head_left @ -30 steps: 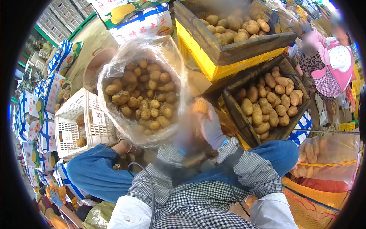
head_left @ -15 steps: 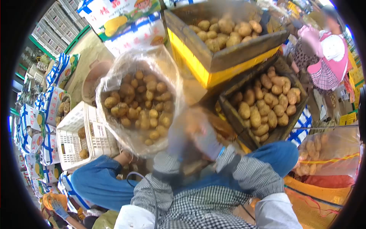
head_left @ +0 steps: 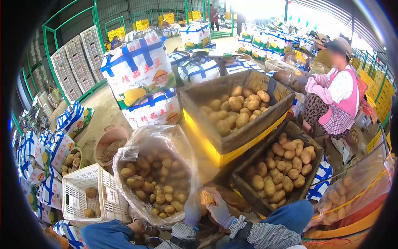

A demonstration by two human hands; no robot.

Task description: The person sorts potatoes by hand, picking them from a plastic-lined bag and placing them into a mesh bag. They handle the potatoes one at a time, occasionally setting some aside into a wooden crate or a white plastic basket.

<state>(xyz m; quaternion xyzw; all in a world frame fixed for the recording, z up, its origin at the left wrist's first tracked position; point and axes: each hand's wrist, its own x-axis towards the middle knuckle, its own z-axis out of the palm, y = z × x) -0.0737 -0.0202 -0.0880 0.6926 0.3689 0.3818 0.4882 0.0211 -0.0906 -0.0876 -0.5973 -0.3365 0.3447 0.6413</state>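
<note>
My right hand [head_left: 220, 211], in a grey-lilac knit glove, has its fingers curled over a small orange ridged thing [head_left: 207, 198]; I cannot tell its kind. Close beside it on the left is my left hand [head_left: 192, 213], gloved alike, its fingers partly hidden at the near right edge of a clear plastic bag [head_left: 126, 155]. Brown potatoes [head_left: 168, 189] fill the lower part of this open bag. To the right of my hands, a dark-lined crate [head_left: 244, 182] holds many paler, longer potatoes [head_left: 286, 166].
Beyond stands a dark-lined yellow crate [head_left: 236, 155] of potatoes. A white basket [head_left: 68, 195] with a few potatoes and a pinkish tub [head_left: 99, 145] are at left. Printed potato cartons [head_left: 139, 74] are stacked behind. A person in a pink apron [head_left: 350, 93] sits at right.
The view has tilted up, so the crates, bag and my hands sit lower in it and the far hall shows. My hands, blurred before, are now sharper and close together.
</note>
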